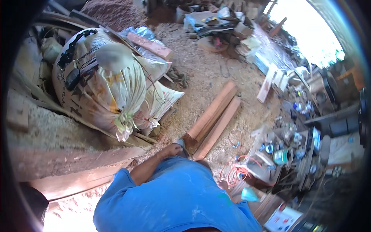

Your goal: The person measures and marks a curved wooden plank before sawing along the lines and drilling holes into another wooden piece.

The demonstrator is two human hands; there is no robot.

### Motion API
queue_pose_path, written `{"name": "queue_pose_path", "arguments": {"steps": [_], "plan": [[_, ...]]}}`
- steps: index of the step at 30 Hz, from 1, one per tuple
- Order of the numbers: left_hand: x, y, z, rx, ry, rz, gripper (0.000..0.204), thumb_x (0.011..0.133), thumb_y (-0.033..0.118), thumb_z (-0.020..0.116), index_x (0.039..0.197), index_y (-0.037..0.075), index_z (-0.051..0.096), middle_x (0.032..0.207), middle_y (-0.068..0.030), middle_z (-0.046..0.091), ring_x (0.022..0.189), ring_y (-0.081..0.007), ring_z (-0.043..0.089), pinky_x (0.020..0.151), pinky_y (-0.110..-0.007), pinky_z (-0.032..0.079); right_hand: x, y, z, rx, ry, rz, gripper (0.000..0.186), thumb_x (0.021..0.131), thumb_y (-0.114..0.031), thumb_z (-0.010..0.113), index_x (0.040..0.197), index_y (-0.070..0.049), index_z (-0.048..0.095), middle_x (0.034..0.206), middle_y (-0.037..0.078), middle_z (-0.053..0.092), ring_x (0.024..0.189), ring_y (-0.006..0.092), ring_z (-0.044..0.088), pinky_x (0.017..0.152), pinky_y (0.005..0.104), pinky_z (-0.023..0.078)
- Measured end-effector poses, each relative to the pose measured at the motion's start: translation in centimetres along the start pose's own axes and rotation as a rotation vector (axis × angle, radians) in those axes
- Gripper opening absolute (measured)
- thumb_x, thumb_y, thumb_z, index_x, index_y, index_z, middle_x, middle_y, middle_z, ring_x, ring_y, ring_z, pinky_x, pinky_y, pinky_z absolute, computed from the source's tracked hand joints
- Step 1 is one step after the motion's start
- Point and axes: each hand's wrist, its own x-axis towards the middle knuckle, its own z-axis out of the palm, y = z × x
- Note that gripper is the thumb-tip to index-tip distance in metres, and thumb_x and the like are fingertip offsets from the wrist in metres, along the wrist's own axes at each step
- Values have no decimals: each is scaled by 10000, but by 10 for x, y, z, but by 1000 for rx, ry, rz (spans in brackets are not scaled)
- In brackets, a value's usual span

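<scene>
My left hand, at the end of a bent forearm, is in front of my blue shirt. Its fingers look curled in, and I see nothing in them. A grey shoe shows just beyond it. My right hand peeks out at the right side of the shirt, small and partly covered, so its fingers cannot be made out. Ahead of my feet, two long reddish wooden beams lie side by side on the sawdust-covered ground. The near end of the left beam comes close to the shoe.
Large stuffed sacks stand at the left behind a thick timber. An orange cord lies coiled at the right, beside a cluttered workbench bearing a green can. Short pale boards lie farther right.
</scene>
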Motion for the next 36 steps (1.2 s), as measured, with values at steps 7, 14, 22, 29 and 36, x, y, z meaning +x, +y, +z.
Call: {"name": "queue_pose_path", "arguments": {"steps": [7, 14, 22, 29, 36], "plan": [[98, 38, -150, 105, 317, -277, 516, 938, 478, 548, 1179, 31, 637, 1077, -202, 667, 1020, -340, 647, 871, -402, 503, 215, -117, -228, 1448, -53, 552, 357, 901, -274, 549, 1100, 0, 663, 965, 181, 706, 870, 300, 679, 784, 389, 530], [200, -82, -190, -222, 471, -560, 408, 929, 386, 562, 1130, 52, 685, 1029, -204, 694, 998, -304, 666, 893, -436, 494, 521, -54, -377, 450, -112, 300, 307, 883, -235, 568, 1077, -30, 688, 897, 181, 716, 850, 321, 693, 781, 410, 541], [377, -108, -233, -129, 450, -718, 449, 920, 384, 534, 1155, 23, 659, 1093, -217, 684, 1049, -358, 639, 914, -452, 481, 906, 88, -554, -124, -23, 101, 272, 868, -255, 616, 1037, -58, 696, 869, 126, 724, 768, 279, 689, 696, 429, 531], [556, 8, -471, -110, 796, -630, 424, 892, 387, 537, 1068, 32, 688, 1068, -220, 684, 1029, -381, 643, 878, -447, 501, 1167, 3, -777, 299, 214, -186, 273, 915, -218, 584, 1126, -57, 649, 932, 133, 696, 832, 243, 679, 753, 370, 533], [609, -58, -596, -55, 690, -952, 442, 899, 380, 522, 1064, 5, 688, 1044, -253, 676, 1004, -402, 645, 884, -481, 501, 1270, -33, -794, 77, 30, -149, 332, 925, -285, 545, 1143, -49, 630, 1069, 226, 659, 999, 349, 638, 854, 456, 490]]}}
